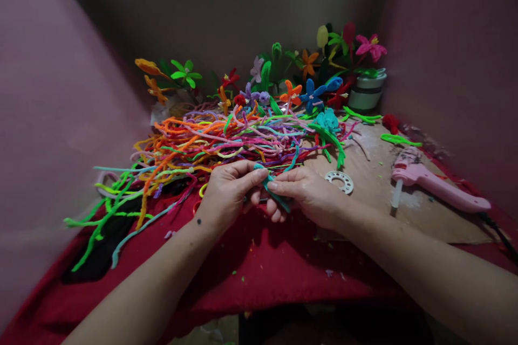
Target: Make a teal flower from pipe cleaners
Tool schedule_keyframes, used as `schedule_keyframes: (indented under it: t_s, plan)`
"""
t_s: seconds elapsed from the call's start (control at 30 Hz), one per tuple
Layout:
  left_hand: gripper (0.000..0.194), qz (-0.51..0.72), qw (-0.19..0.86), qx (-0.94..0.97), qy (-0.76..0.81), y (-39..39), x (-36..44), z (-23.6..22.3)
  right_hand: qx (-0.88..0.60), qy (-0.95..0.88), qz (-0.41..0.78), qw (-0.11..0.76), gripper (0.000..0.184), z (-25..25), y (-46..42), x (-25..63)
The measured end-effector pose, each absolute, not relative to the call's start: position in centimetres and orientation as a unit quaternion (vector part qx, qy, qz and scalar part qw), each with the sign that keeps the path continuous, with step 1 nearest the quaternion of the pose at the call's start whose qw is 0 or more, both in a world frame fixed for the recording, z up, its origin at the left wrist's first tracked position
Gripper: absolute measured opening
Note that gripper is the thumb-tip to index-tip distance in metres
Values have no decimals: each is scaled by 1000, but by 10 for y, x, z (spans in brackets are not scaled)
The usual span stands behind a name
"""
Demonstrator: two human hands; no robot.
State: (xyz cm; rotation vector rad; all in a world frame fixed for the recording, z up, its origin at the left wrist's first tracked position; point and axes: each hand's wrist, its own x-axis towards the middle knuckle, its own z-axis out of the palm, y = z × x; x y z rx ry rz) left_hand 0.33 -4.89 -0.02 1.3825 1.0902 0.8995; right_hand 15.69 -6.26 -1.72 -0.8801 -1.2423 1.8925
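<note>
Between my two hands is a teal pipe cleaner (270, 183), pinched near the middle of the view above the front of the table. My left hand (234, 186) grips its upper end with thumb and fingers. Close beside it, my right hand (301, 191) pinches the same pipe cleaner lower down, and a short end sticks out below the fingers. Parts of it are hidden by my fingertips. Just beyond my hands lies a big tangled heap of colourful pipe cleaners (226, 137).
A pink glue gun (441, 180) rests on cardboard (364, 156) at the right, its cord running off the edge. Near my right hand is a white ring with holes (339, 183). Pipe-cleaner flowers (311, 96) and a white pot (366, 91) line the back. Red cloth (259, 264) covers the table.
</note>
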Motion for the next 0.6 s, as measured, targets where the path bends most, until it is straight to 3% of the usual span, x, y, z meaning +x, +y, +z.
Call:
schedule_keyframes:
  t_s: [0.23,0.47,0.6]
  plan:
    - [15,405,388,654,508,-52,11,-6,-431,-446,714,326,18,-21,-61,154]
    - [17,397,509,583,493,-44,5,-2,-296,-443,764,364,31,-27,-57,161]
    - [18,405,529,571,480,-41,3,-5,-315,-436,761,364,22,-28,-57,160]
